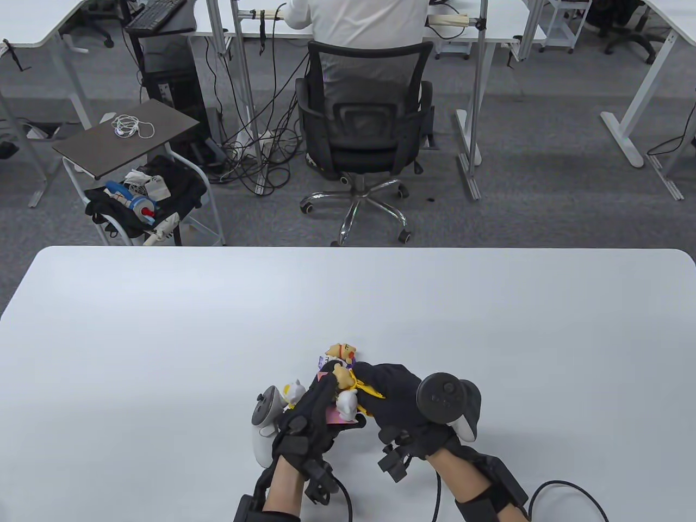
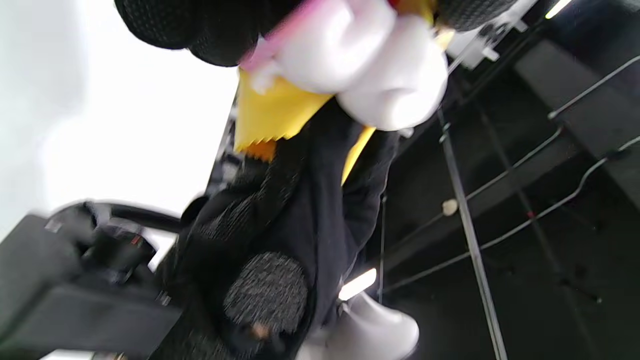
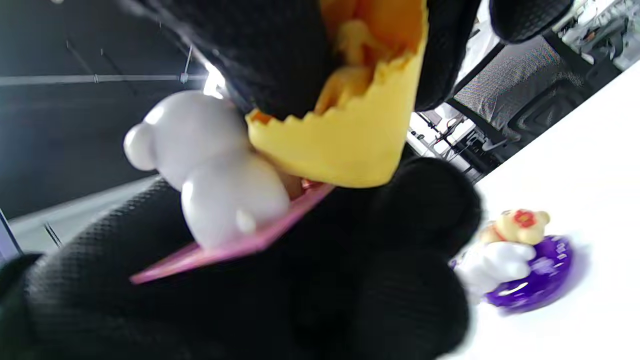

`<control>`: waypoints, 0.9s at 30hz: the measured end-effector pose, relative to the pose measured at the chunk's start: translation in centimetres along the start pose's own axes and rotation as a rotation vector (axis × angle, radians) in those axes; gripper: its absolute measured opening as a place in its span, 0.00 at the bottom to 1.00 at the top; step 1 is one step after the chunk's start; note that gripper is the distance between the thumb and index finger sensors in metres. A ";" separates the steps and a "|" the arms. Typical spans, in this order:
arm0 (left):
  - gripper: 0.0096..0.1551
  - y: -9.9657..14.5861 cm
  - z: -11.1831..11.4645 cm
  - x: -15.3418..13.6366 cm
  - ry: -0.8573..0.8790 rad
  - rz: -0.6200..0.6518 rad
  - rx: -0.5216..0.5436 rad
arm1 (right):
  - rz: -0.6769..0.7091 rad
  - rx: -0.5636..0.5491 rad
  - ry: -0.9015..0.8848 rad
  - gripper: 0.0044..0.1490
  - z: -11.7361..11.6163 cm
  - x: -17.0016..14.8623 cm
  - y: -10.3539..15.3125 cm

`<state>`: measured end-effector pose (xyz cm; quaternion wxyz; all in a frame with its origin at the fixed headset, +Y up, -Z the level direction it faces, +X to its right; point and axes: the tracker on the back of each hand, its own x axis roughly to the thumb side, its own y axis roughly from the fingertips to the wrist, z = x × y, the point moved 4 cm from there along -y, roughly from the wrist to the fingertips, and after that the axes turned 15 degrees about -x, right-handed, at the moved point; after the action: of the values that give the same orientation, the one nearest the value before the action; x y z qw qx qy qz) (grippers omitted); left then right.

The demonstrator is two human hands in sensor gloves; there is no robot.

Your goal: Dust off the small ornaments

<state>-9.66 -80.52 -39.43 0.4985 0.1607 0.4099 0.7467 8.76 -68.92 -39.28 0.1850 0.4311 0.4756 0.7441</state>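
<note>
My left hand (image 1: pixel 321 408) grips a small ornament (image 1: pixel 343 401), a white figure with a tan head on a pink base. It also shows in the left wrist view (image 2: pixel 380 65) and the right wrist view (image 3: pixel 215 170). My right hand (image 1: pixel 389 399) holds a yellow cloth (image 1: pixel 367 387) and presses it against the figure; the cloth also shows in the wrist views (image 3: pixel 345 145) (image 2: pixel 275 115). A second ornament on a purple base (image 1: pixel 340 352) stands on the table just beyond the hands, also in the right wrist view (image 3: pixel 520 260). A small white ornament (image 1: pixel 292 391) sits left of my left hand.
The white table (image 1: pixel 163 337) stretches wide to both sides and ahead. Beyond its far edge are an office chair (image 1: pixel 361 125) with a seated person and a small cart (image 1: pixel 141 179) with clutter.
</note>
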 end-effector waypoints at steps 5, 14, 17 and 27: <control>0.44 0.5 -0.4 0.4 -0.087 -0.021 0.068 | 0.033 -0.153 -0.080 0.29 3.1 1.0 -0.6; 0.40 0.1 0.6 0.7 -0.260 -0.095 0.064 | 0.188 -0.100 0.169 0.30 0.7 2.8 0.5; 0.40 0.0 0.8 0.9 -0.272 -0.094 0.055 | 0.118 -0.135 0.145 0.29 1.7 1.7 0.0; 0.41 0.4 0.5 0.8 -0.228 -0.088 0.075 | 0.129 -0.181 0.154 0.30 1.7 2.2 0.1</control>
<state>-9.93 -79.64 -38.99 0.5678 0.2449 0.3850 0.6851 8.95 -66.57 -37.85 0.1379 0.3840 0.3907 0.8252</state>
